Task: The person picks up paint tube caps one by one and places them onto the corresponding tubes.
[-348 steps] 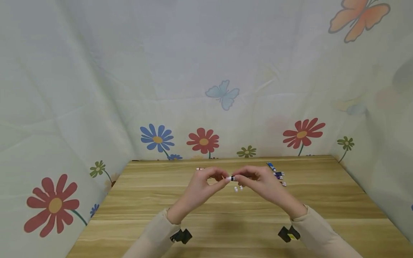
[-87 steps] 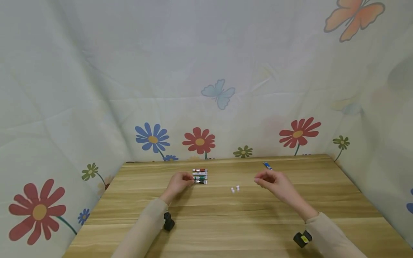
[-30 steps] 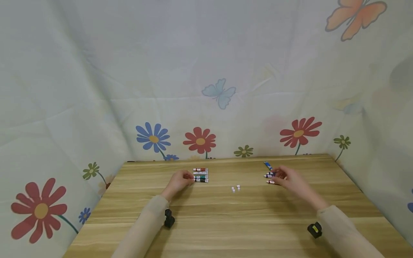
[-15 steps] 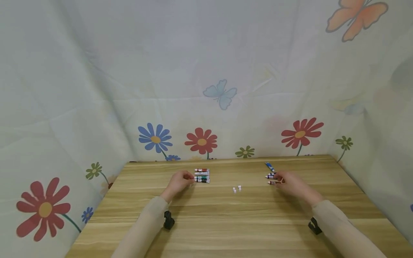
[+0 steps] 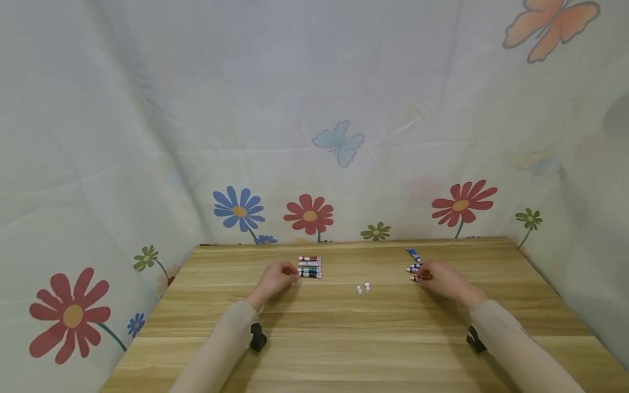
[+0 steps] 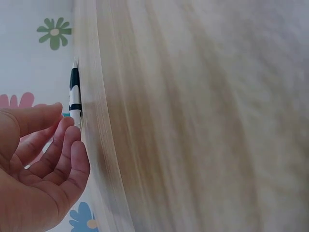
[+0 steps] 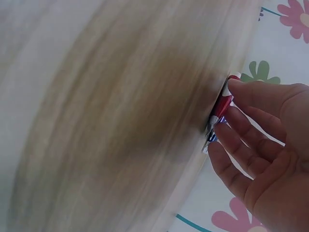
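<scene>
My left hand [image 5: 274,279] rests by the white-ended tip of a black-banded paint tube [image 5: 312,275], its fingers loosely curved. In the left wrist view this tube [image 6: 75,89] lies just beyond the thumb and index tips, and I see nothing between them. Above it in a row lie a green tube [image 5: 314,269], a pale tube [image 5: 309,264] and a reddish-brown tube [image 5: 309,258]. My right hand [image 5: 446,281] pinches a dark red paint tube [image 5: 416,279] lying at the right; in the right wrist view, thumb and fingers meet the red tube [image 7: 223,104].
Several small white pieces [image 5: 367,285] lie mid-table between the hands. Behind the red tube are white-tipped, dark-banded tubes [image 5: 411,269], partly hidden by the right hand, and a slanted blue tube [image 5: 414,255]. A floral cloth [image 5: 339,191] hangs behind the wooden table [image 5: 339,327].
Both hands held a small black-banded tube together earlier; it now lies in the left row. My right hand has gone right to the red tube and taken hold. The left hand has barely moved lately.
</scene>
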{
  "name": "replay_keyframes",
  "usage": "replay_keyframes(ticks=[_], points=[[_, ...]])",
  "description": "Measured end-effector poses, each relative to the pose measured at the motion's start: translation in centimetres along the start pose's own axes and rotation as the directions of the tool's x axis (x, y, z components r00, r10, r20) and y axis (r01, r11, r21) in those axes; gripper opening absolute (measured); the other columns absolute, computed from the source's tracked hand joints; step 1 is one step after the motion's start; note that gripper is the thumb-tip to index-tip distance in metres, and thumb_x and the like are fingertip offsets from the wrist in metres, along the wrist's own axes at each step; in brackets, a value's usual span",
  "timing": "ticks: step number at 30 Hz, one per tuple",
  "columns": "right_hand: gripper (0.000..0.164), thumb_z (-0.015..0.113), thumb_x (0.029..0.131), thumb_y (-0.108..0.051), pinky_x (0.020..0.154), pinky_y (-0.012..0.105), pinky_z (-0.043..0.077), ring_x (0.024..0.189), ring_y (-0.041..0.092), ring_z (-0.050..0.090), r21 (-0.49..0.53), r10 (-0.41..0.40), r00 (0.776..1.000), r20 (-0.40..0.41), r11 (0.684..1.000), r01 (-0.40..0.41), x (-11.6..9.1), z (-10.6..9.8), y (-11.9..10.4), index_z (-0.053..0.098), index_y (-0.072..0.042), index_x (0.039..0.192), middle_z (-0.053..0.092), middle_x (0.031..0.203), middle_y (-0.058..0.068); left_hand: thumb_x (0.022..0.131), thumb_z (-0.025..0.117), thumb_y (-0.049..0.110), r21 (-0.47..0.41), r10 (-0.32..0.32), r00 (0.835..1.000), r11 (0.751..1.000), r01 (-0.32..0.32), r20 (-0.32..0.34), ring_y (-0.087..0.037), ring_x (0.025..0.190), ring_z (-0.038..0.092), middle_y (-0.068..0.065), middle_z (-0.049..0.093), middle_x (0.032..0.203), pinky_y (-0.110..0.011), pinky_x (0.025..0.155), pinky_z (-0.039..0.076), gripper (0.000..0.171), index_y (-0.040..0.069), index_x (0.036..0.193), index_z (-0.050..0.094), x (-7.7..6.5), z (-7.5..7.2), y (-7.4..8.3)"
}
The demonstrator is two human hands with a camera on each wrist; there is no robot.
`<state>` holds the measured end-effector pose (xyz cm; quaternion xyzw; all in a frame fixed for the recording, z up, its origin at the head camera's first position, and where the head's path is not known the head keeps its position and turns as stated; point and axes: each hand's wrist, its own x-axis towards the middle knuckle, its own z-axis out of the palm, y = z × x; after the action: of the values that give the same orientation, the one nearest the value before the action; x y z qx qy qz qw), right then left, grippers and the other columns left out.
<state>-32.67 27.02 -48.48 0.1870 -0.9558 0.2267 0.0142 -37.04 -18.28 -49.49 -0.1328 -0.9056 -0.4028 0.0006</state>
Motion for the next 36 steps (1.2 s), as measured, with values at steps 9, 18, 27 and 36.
replay_keyframes(ticks=[9, 18, 27, 36], points=[[0.006, 0.075, 0.09, -0.008, 0.071, 0.037, 0.05, 0.075, 0.016, 0.054, 0.028, 0.036, 0.999, 0.007, 0.999, -0.036, 0.2, 0.2, 0.4, 0.07, -0.006, 0.093, 0.062, 0.084, 0.0, 0.089, 0.073, 0.004, -0.002, -0.001, 1.0, 1.0, 0.001, 0.014, -0.015, 0.071, 0.059, -0.006, 0.069, 0.086, -0.03, 0.065, 0.052, 0.007, 0.0, 0.095, 0.072, 0.4, 0.5, 0.2], [0.007, 0.076, 0.088, -0.005, 0.07, 0.035, 0.05, 0.075, 0.014, 0.056, 0.055, 0.047, 0.998, 0.039, 0.997, -0.049, -0.3, 0.0, 0.6, 0.07, -0.003, 0.092, 0.065, 0.084, 0.001, 0.091, 0.073, 0.007, 0.007, 0.015, 0.999, 1.0, -0.015, 0.035, -0.016, 0.073, 0.057, -0.005, 0.069, 0.087, -0.03, 0.066, 0.05, 0.007, 0.002, 0.096, 0.072, 1.3, 1.6, 2.0], [0.01, 0.078, 0.085, -0.004, 0.069, 0.035, 0.05, 0.075, 0.013, 0.057, 0.077, -0.004, 1.0, 0.01, 0.997, 0.003, -1.0, -0.1, 1.1, 0.07, -0.002, 0.09, 0.065, 0.083, 0.001, 0.093, 0.071, 0.007, -0.077, 0.032, 0.995, 0.997, -0.025, 0.093, -0.017, 0.077, 0.059, -0.006, 0.068, 0.09, -0.029, 0.07, 0.052, 0.01, -0.001, 0.1, 0.071, 2.3, 3.6, 4.1], [0.008, 0.077, 0.085, -0.004, 0.068, 0.034, 0.048, 0.073, 0.014, 0.055, 0.097, 0.026, 1.0, 0.016, 0.995, -0.027, -1.3, -0.2, 0.9, 0.07, -0.002, 0.089, 0.063, 0.081, 0.0, 0.096, 0.068, 0.006, -0.066, 0.102, 0.979, 0.994, -0.092, 0.174, -0.017, 0.077, 0.056, -0.007, 0.066, 0.09, -0.028, 0.069, 0.049, 0.01, -0.001, 0.102, 0.07, 3.1, 6.0, 7.0]])
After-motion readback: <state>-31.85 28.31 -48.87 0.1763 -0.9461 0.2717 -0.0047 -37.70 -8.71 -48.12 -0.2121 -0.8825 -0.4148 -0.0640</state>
